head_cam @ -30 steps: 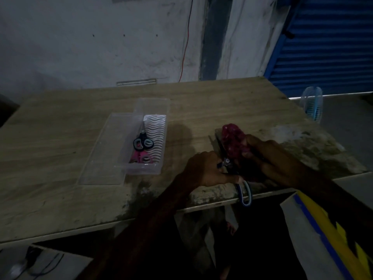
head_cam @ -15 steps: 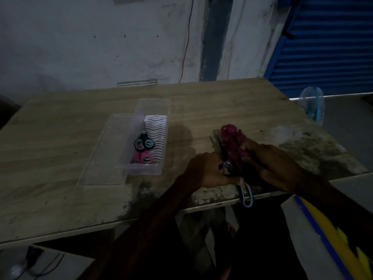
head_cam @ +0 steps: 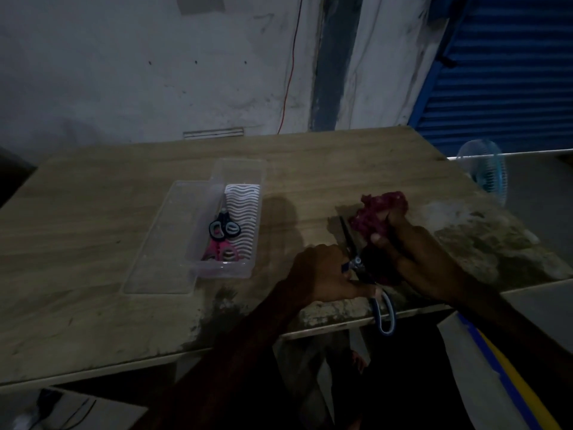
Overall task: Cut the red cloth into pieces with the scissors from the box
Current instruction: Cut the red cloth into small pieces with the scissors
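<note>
The red cloth [head_cam: 379, 212] is bunched up near the table's front right, and my right hand [head_cam: 412, 259] grips its near end. My left hand [head_cam: 322, 274] holds blue-handled scissors [head_cam: 384, 311] by the handles; the blades [head_cam: 347, 234] point away from me, just left of the cloth. One handle loop hangs past the table edge. The clear plastic box [head_cam: 238, 271] stands left of centre with two more scissors inside, one black-handled [head_cam: 224, 228] and one pink-handled [head_cam: 221, 252].
The box's clear lid [head_cam: 161, 243] lies flat against the box's left side. The wooden table [head_cam: 93, 212] has a worn, stained front edge. A small blue fan [head_cam: 486, 172] stands beyond the table's right edge. A blue shutter fills the back right.
My right hand has lifted and spread the cloth bunch slightly to the right. The scissor blades now show more clearly left of the cloth. My left hand has stayed in place.
</note>
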The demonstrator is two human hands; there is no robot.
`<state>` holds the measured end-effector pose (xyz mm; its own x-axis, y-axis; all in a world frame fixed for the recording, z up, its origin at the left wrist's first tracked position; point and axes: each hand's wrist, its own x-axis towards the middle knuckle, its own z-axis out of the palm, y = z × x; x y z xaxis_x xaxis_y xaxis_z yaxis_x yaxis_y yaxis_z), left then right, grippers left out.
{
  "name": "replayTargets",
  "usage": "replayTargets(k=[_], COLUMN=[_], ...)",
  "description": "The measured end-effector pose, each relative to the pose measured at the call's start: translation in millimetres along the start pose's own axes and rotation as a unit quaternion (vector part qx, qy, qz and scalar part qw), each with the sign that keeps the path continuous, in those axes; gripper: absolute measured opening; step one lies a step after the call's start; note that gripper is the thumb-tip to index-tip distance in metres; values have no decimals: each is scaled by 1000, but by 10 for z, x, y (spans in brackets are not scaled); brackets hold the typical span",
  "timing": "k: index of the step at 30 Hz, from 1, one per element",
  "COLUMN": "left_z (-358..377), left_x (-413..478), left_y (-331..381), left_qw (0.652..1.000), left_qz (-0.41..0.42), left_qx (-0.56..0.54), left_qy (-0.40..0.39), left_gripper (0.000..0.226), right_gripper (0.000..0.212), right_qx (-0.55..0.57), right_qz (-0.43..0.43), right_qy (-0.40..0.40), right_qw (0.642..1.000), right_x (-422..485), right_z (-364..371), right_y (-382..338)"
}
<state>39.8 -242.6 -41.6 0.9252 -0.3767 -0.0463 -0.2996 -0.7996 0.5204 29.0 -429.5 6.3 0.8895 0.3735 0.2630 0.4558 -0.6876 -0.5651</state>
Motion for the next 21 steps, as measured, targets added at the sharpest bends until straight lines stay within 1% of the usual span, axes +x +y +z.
replayTargets(k=[3, 5, 6, 7, 8, 9, 10, 11, 12, 13, 14, 15, 16, 17, 18, 19, 21], left_z=[-20, -41, -62, -80, -99, -112, -130, -128, -125, -127, -135, -145, -149, -154, -154, -162, -156], left_x=[2, -8, -23, -40, -60, -77, -98, -108, -110, -110, -112, -110, -111, -113, -106, -106, -96], left_y=[5, 14, 29, 42, 57, 67, 86, 97, 97, 106, 116, 126, 130, 134, 131, 131, 119], left_qw=[999, 999, 998, 998, 998, 998, 997, 997, 998, 998, 999, 999, 998, 998, 998, 997, 998], left_qz=[25, 44, 49, 51, 53, 53, 55, 52, 44, 34, 28, 25, 27, 31, 31, 30, 30], left_qx=[-21, -25, -27, -33, -40, -47, -51, -54, -55, -52, -44, -40, -44, -51, -57, -60, -58], left_qy=[-16, -19, -18, -12, -3, 4, 9, 9, 2, -7, -13, -18, -21, -23, -25, -25, -26], left_gripper=[59, 51, 45, 42, 46, 53, 58, 57, 53, 54, 59, 60, 56, 54, 54, 53, 53], right_gripper=[33, 46, 45, 38, 28, 21, 15, 12, 13, 20, 29, 36, 38, 33, 26, 21, 24], right_qx=[-40, -96, -105, -106, -107, -106, -106, -99, -100, -116, -109, -108, -91, -46, -28, -23, -10], right_qz=[-14, -24, -29, -48, -62, -58, -54, -41, -29, -36, -30, -13, 6, 39, 49, 48, 30], right_qy=[-63, -61, -59, -58, -63, -67, -63, -54, -49, -47, -51, -48, -43, -58, -55, -45, -8], right_qw=[997, 993, 992, 992, 990, 990, 991, 993, 993, 991, 992, 993, 995, 996, 997, 998, 999], right_x=[-22, 17, 45, 67, 93, 117, 137, 157, 187, 219, 246, 281, 290, 306, 312, 312, 302], right_z=[114, 154, 159, 173, 188, 205, 226, 258, 298, 318, 323, 352, 367, 390, 393, 390, 380], right_y=[-47, -51, -59, -29, 5, 13, 44, 83, 124, 147, 141, 182, 198, 196, 171, 140, 113])
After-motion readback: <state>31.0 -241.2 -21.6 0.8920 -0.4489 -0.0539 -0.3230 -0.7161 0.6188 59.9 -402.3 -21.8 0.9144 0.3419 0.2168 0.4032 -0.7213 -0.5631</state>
